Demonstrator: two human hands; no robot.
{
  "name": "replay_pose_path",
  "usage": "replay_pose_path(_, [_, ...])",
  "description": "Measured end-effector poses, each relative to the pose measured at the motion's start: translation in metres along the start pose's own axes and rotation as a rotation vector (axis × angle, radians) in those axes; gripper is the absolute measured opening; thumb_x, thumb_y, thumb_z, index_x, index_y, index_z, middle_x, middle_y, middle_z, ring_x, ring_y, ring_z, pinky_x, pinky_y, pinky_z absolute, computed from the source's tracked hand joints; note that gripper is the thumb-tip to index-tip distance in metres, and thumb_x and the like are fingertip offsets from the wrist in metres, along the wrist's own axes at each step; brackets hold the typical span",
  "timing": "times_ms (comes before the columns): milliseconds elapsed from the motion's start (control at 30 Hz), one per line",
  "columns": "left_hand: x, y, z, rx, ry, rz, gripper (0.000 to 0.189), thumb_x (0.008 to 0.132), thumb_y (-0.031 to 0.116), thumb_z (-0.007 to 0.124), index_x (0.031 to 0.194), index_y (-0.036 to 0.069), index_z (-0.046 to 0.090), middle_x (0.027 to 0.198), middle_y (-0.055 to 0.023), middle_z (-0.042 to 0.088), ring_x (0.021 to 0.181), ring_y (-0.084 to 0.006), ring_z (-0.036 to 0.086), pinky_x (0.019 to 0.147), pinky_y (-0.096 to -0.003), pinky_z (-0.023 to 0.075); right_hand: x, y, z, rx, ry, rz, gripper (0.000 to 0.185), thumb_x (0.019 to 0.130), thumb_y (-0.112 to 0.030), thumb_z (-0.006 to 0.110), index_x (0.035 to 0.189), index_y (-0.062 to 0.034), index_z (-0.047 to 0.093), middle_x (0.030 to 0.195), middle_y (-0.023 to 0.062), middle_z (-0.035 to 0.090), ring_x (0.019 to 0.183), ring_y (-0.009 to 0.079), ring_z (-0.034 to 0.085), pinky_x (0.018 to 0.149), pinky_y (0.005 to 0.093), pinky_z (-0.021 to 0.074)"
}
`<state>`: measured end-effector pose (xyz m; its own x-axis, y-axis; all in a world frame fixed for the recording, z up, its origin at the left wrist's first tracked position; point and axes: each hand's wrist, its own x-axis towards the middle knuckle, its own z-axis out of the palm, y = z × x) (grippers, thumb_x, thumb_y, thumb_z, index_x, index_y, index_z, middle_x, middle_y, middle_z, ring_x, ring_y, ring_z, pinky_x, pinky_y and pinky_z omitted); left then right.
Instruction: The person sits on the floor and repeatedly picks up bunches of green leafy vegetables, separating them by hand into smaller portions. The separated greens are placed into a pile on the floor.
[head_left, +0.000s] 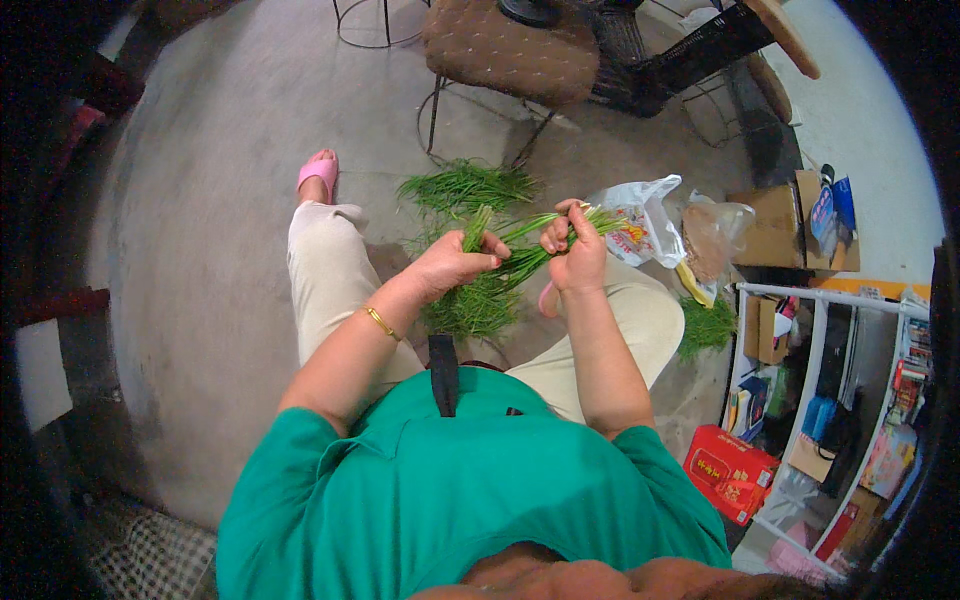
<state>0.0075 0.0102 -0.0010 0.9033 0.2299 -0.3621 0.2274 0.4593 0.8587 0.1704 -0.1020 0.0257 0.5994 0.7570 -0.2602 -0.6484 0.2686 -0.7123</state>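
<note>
Between my knees, my left hand (457, 264) grips a bunch of thin, grass-like green stalks (478, 225), cut ends pointing up and tips hanging below. My right hand (574, 244) pinches a second bunch (526, 253), with pale ends poking out past the fingers and green blades trailing toward the left hand. On the floor just beyond lies a loose heap of similar greens (469, 186). Below the hands, more green blades (480, 307) show; whether all of them belong to the held bunch I cannot tell.
A white plastic bag (637, 217) and a clear bag with brown contents (709, 236) lie right of the hands. Another green pile (705, 328) sits near a white shelf rack (814, 345) and red box (731, 472). A brown padded stool (510, 56) stands ahead.
</note>
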Motion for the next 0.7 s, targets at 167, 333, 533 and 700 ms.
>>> replay_pose_path(167, [0.008, -0.012, 0.008, 0.196, 0.049, 0.175, 0.022, 0.073, 0.014, 0.064, 0.092, 0.006, 0.056, 0.074, 0.0037, 0.049, 0.064, -0.0074, 0.043, 0.059, -0.0231, 0.0372, -0.003, 0.011, 0.004, 0.035, 0.017, 0.051, 0.018, 0.091, -0.02, 0.045, 0.088, -0.0027, 0.05, 0.057, -0.001, 0.035, 0.05, 0.0091, 0.031, 0.048, 0.0242, 0.0273])
replay_pose_path(333, [0.012, -0.019, 0.009, 0.21, 0.049, 0.16, 0.019, 0.072, 0.015, 0.064, 0.087, 0.006, 0.056, 0.073, 0.0012, 0.051, 0.068, -0.009, 0.047, 0.065, -0.025, 0.04, -0.004, 0.013, 0.006, 0.057, 0.021, 0.077, 0.018, 0.091, -0.019, 0.045, 0.089, -0.0021, 0.049, 0.057, -0.0004, 0.036, 0.05, 0.0094, 0.031, 0.049, 0.0244, 0.0273])
replay_pose_path(533, [0.012, -0.016, 0.007, 0.323, 0.093, 0.101, 0.014, 0.073, 0.016, 0.063, 0.08, 0.005, 0.059, 0.072, -0.0018, 0.056, 0.07, -0.0104, 0.05, 0.068, -0.0262, 0.0417, -0.005, 0.012, 0.007, 0.063, 0.048, 0.077, 0.017, 0.09, -0.019, 0.046, 0.088, -0.003, 0.05, 0.057, -0.0007, 0.036, 0.05, 0.0098, 0.031, 0.049, 0.0249, 0.0274])
replay_pose_path(700, [0.014, -0.018, 0.007, 0.241, 0.074, 0.112, 0.018, 0.072, 0.014, 0.064, 0.086, 0.004, 0.058, 0.074, -0.0018, 0.055, 0.071, -0.0111, 0.05, 0.068, -0.0267, 0.0419, -0.004, 0.01, 0.005, 0.084, 0.035, 0.08, 0.017, 0.09, -0.02, 0.046, 0.088, -0.004, 0.051, 0.058, -0.0005, 0.037, 0.051, 0.0099, 0.031, 0.049, 0.0248, 0.0275])
